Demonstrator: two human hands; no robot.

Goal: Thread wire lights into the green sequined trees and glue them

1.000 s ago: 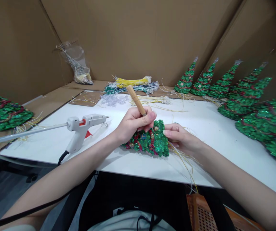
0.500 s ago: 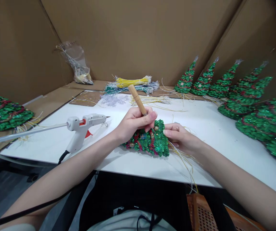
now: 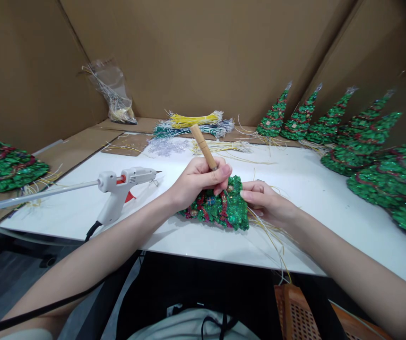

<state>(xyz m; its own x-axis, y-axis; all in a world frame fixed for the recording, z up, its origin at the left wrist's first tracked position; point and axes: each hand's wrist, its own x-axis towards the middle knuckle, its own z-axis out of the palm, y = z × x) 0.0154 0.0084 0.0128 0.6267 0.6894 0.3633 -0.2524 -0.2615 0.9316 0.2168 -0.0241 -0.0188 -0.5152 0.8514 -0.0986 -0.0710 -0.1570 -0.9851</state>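
Note:
A glittery green miniature Christmas tree (image 3: pixel 236 212) with red garlands lies on its side in front of me. My left hand (image 3: pixel 203 179) is closed around an awl (image 3: pixel 204 148) with a wooden handle, held upright and slightly tilted. The awl's thin tip points down at the tree's decorated side; whether it has gone in, I cannot tell. My right hand (image 3: pixel 266 200) grips the tree's wide base end, thumb on top and the other fingers partly hidden behind it. Yellow and white wires (image 3: pixel 273 236) trail from the base under my right hand and over the table edge.
A white glue gun (image 3: pixel 117 189) with a long glue stick stands at left. Wire bundles (image 3: pixel 195 122) and clear plastic pieces (image 3: pixel 169 146) lie at the back. Several finished trees (image 3: pixel 302 118) line the right; another tree (image 3: pixel 7 163) lies left. Cardboard walls (image 3: pixel 203 56) enclose the table.
Almost nothing differs. The awl's handle has shifted very slightly to the right, while both hands and the tree stay in place.

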